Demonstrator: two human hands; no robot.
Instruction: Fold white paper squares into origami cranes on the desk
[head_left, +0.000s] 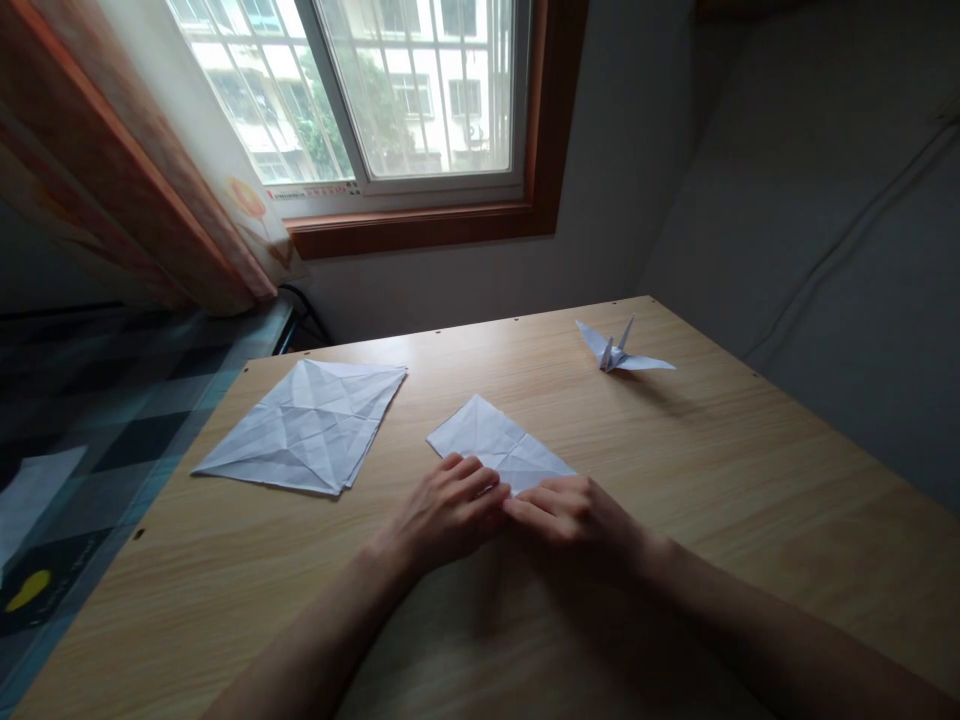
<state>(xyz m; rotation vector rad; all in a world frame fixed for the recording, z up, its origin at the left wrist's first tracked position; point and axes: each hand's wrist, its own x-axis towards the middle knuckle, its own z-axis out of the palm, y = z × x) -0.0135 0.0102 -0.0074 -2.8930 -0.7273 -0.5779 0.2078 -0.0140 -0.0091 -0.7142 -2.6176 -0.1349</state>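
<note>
A creased white sheet of paper [502, 436] lies on the wooden table in front of me, its near edge under both hands. My left hand [456, 507] has its fingers curled together over the paper's near left edge. Close beside it, my right hand [574, 515] presses on the near right edge with fingers bent and held together. The two hands almost meet at the paper's near side, where the fingers hide its edge. Further left lie creased white paper sheets [311, 425], apart from my hands. A folded paper crane [613, 355] stands at the back right.
The wooden tabletop [750, 500] reaches back toward a window [427, 90] and wall. A curtain [150, 150] hangs at the left, above a dark checked cloth surface [165, 390]. A white sheet [34, 490] lies on that cloth.
</note>
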